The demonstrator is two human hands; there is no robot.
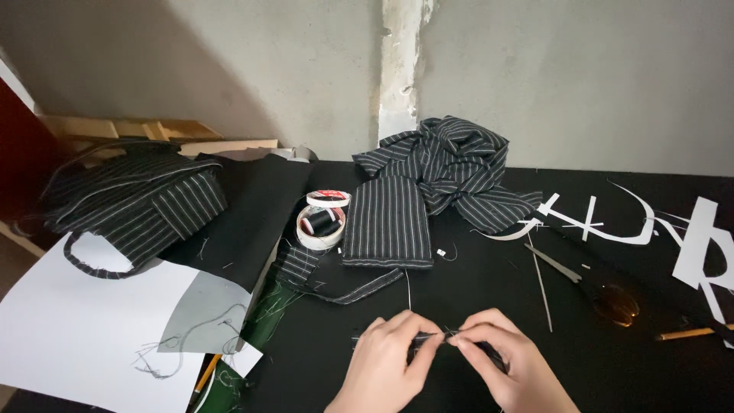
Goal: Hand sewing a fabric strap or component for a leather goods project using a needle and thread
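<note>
While both hands meet low in the centre of the view, the thing between them is a narrow dark strip of cloth lying flat on the black worktop. Its long axis runs left-right, roughly level, dipping slightly toward the right.

Left hand: thumb and forefinger pinched on the strip's left part. Right hand: fingertips pinched just beside the left hand's, with the rest of the strip passing under its fingers and out to the right. The two grips nearly touch at the strip's middle-left, so each grip is narrow and holding cloth. A thin thread or needle may be there too; too small to tell.

Neither hand is clearly nearer, since both are on it. More of the strip lies under the right hand.

Around it:
- Folded striped cloth piece straight ahead of the hands, well apart.
- Tape roll with a black thread spool inside, ahead and to the left.
- Scissors to the right, blades pointing away-left, nearest the right hand.
- Bunched striped fabric at the back by the wall.
- White paper sheet far left.
</note>
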